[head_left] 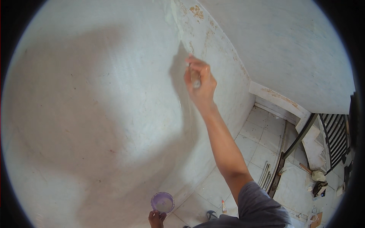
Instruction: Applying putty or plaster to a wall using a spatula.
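Observation:
My right hand [201, 78] is raised against the whitish wall [144, 95], its fingers closed around a short-handled tool [195, 81]. Only the pale brownish butt of the handle shows; the working end is hidden by my fingers. A damp-looking pale strip [175, 17] runs down the wall above this hand, along a line where worn, flaking patches [196, 11] begin. Low down, my left hand [156, 219] grips the rim of a purple bucket [153, 200] with something greyish-white inside.
On the tiled floor [253, 131] lie a small brush [223, 206] and several metal rods [265, 174]. A dark metal railing [334, 136] stands at the right by steps [315, 146]. Assorted items, among them a dark bag [320, 188], lie near it. A sandal [211, 215] shows below.

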`<state>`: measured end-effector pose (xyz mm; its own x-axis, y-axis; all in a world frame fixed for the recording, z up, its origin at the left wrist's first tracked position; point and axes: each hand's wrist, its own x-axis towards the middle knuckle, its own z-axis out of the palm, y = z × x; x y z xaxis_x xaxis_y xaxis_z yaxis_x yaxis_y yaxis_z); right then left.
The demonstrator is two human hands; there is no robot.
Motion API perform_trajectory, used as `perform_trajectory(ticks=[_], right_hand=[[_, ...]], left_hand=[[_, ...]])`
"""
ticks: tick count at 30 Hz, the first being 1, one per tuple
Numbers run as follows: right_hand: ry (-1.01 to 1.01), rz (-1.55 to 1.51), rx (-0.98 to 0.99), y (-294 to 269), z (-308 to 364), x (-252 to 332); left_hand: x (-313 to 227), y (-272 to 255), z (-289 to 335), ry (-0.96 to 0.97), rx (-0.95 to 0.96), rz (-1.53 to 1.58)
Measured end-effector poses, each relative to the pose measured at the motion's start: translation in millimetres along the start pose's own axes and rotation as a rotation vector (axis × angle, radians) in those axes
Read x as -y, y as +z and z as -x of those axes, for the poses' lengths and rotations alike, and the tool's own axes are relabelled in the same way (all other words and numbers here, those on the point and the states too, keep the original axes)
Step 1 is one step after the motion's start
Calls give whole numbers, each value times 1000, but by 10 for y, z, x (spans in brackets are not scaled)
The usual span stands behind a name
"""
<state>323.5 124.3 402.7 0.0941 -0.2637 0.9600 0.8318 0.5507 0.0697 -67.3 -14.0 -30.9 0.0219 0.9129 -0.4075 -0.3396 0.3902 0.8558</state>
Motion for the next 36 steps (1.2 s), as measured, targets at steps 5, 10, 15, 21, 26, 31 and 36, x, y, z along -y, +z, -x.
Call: perform_trajectory(ticks=[5, 10, 15, 21, 26, 31, 36], right_hand=[[148, -33, 78, -26, 61, -150], [227, -323, 60, -245, 39, -85], [115, -284, 100, -356, -479, -601], [41, -370, 392, -418, -418, -755], [102, -459, 486, -589, -149, -785], [127, -507, 546, -744, 195, -747], [111, -537, 571, -856, 532, -720]], left_hand=[[-87, 192, 103, 12, -9, -5], [-33, 116, 57, 6, -17, -2], [84, 175, 41, 8, -33, -6], [78, 388, 86, 16, -46, -11], [114, 531, 102, -11, -55, -31], [121, 677, 109, -18, -52, -39], [72, 840, 165, -24, -45, -80]])
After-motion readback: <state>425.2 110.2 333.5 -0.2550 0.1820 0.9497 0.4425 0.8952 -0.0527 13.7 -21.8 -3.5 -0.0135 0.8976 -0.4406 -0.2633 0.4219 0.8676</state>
